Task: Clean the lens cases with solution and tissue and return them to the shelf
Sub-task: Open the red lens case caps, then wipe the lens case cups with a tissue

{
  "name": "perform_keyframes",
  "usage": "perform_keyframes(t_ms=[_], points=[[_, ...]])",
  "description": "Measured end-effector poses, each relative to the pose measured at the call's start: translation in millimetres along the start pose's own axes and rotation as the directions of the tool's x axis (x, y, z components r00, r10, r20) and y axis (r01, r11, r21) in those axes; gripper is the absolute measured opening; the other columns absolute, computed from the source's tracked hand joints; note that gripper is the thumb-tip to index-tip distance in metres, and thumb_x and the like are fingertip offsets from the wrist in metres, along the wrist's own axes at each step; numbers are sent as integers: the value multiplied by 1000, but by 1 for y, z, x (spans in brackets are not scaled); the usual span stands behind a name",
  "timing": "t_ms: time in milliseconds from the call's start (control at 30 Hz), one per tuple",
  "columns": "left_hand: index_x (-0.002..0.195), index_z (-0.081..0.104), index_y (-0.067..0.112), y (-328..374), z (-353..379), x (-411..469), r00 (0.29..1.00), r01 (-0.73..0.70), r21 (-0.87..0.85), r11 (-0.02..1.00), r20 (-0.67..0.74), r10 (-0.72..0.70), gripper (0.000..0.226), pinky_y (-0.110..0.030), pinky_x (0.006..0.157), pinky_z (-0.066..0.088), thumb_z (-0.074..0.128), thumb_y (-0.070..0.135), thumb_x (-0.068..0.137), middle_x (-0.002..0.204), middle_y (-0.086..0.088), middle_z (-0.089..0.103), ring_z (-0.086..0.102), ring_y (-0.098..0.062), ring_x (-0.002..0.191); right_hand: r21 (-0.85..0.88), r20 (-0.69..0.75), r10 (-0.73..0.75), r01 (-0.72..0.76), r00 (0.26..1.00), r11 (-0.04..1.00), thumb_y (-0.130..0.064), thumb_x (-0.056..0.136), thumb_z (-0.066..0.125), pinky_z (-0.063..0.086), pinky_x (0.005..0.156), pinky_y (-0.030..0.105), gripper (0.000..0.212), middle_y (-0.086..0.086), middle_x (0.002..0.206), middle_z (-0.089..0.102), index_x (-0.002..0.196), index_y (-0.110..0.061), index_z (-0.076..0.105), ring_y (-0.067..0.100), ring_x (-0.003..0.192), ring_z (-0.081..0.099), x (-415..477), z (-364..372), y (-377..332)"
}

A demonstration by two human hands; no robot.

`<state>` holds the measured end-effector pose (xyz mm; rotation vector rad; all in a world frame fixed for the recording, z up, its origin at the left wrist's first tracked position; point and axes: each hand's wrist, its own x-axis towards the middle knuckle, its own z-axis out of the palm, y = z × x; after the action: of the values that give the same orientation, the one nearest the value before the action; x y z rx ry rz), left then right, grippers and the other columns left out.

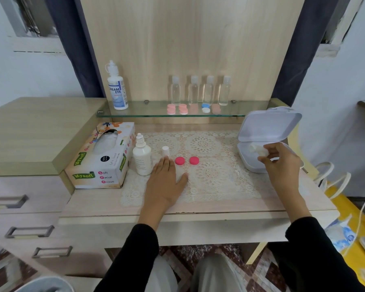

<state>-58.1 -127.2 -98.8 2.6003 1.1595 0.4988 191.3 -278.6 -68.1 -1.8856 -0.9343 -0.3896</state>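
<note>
The two pink lens cases (187, 160) are lying side by side on the lace mat (209, 178), just beyond the left hand (165, 182), which is resting flat with fingers straight. The right hand (282, 163) is pinching a crumpled tissue (259, 150) over the open white box (268, 127), probably to discard it.

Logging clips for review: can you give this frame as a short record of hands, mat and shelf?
left hand: flat on lace mat, holds nothing
right hand: pinches crumpled tissue over open white box
on mat: two pink lens cases, white cap, uncapped solution bottle
glass shelf: more lens cases, four clear bottles, large bottle
tissue box: left of solution bottle
</note>
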Motion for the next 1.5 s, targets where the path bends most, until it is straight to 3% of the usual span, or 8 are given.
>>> perform_keyframes(t_ms=[100, 333, 533, 767, 1033, 1167, 1367, 1500], points=[[150, 12, 6, 0, -1, 0, 1000, -3, 4, 1000, -2, 3, 72, -27, 118, 0, 29, 52, 98, 159, -8, 7, 2, -15, 146, 93, -27, 90, -87, 996, 992, -10, 76, 78, 42, 62, 8, 28, 4, 87, 62, 98, 0, 64, 21, 75, 59, 0, 1, -5], [150, 15, 6, 0, 0, 0, 1000, -4, -34, 999, -8, 4, 71, -27, 118, 1, 31, 51, 97, 159, -8, 9, 4, -15, 146, 231, 35, 84, -90, 996, 969, -25, 81, 75, 41, 61, 7, 24, -1, 80, 63, 96, -9, 68, 14, 70, 55, -8, 12, -34], [149, 21, 7, 0, -1, -1, 999, -10, -119, 993, -40, 5, 69, -26, 116, 3, 40, 48, 96, 157, -8, 16, 10, -17, 146, 309, 234, -11, -63, 972, 949, -27, 80, 74, 37, 58, 13, 13, -9, 80, 64, 90, -20, 69, 10, 64, 47, -27, 39, -61], [145, 34, 16, 1, -4, -2, 996, -39, -210, 977, -87, 21, 59, -25, 114, 9, 51, 40, 93, 153, -5, 29, 19, -16, 143, 266, 430, -102, -19, 897, 964, -31, 81, 73, 34, 66, 24, 9, -9, 86, 62, 88, -30, 67, 3, 74, 47, -46, 70, -68], [121, 59, 17, 0, -4, -3, 986, -117, -304, 945, -151, 73, 45, -28, 91, 42, 51, 38, 82, 122, 2, 58, 52, -17, 114, 117, 500, -118, 68, 858, 991, -34, 80, 74, 35, 71, 22, 23, -8, 93, 56, 99, -22, 71, 11, 95, 45, -47, 79, -67], [118, 59, 15, 0, -2, -4, 973, -153, -286, 946, -213, 93, 31, -23, 84, 41, 57, 26, 89, 118, 2, 60, 53, -15, 108, 94, 505, -114, 77, 855, 993, -36, 80, 74, 35, 68, 22, 26, -10, 94, 54, 104, -25, 71, 9, 94, 43, -48, 78, -67], [116, 60, 18, 1, -3, -6, 968, -145, -244, 959, -236, 87, 29, -27, 81, 45, 57, 29, 89, 115, 5, 61, 55, -14, 105, 119, 493, -136, 88, 859, 989, -39, 80, 72, 36, 70, 21, 31, -11, 93, 54, 110, -32, 69, 7, 93, 43, -50, 77, -66], [106, 65, 26, 5, -21, -18, 867, -247, -239, 939, -488, 104, 20, -17, 72, 46, 55, 25, 88, 105, 14, 66, 60, -2, 91, 124, 481, -149, 102, 864, 987, -40, 80, 72, 37, 71, 23, 30, -11, 94, 54, 109, -32, 69, 9, 94, 44, -50, 77, -65]])
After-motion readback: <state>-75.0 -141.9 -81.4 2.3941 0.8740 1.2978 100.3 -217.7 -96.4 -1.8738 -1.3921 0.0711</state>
